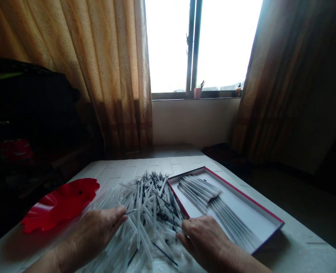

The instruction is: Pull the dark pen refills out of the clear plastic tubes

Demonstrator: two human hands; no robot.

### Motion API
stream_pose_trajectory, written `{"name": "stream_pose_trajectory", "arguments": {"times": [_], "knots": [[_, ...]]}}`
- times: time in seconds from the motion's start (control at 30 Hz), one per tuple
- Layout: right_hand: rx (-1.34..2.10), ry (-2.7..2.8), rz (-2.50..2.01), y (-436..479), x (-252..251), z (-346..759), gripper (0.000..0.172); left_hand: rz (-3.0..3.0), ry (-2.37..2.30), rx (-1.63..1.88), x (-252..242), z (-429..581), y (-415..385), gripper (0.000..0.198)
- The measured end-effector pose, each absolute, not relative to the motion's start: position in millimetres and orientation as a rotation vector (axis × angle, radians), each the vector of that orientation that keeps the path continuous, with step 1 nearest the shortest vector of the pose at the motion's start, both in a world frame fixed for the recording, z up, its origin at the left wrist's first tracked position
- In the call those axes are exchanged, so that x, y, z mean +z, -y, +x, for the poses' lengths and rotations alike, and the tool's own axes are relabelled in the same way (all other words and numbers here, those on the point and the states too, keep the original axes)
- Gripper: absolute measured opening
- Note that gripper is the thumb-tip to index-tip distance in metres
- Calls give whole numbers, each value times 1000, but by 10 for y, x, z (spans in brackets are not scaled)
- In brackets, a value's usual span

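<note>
My left hand point(101, 225) is closed in a pinch over the left side of a pile, with a thin grey stick point(131, 211) poking out from its fingertips. On the pile's right side, my right hand point(203, 233) has its thumb and fingers pressed together; what they hold is too small and blurred to name. The pile point(145, 220) between the hands is a jumble of clear, slim plastic tubes and thin black sticks. Just beyond my right hand lies a shallow white tray with a red rim point(242, 193), where slim grey dark-tipped sticks point(199, 189) lie in two rows.
A red dish with a wavy edge point(62, 204) sits on the left of the white brick-patterned table point(111, 170). Past the table are a window, tan curtains point(113, 76) and a pink cup point(197, 93) on the sill. Dark objects stand at the far left.
</note>
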State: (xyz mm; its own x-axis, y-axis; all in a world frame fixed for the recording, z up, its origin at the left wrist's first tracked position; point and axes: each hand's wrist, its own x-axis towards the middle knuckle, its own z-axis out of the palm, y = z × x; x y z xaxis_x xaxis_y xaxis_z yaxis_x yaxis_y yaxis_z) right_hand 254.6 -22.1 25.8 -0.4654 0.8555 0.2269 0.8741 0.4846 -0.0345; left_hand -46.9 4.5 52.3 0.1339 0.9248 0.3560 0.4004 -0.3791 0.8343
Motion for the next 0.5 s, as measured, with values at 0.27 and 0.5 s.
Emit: {"name": "stream_pose_trajectory", "arguments": {"times": [0.27,0.5], "knots": [[-37,2278,-1463,210,143,2535,22,1378,-1148,1401,188,182,-451,39],[12,2183,-1349,124,-96,2660,29,1031,-1070,1503,395,342,-649,24]]}}
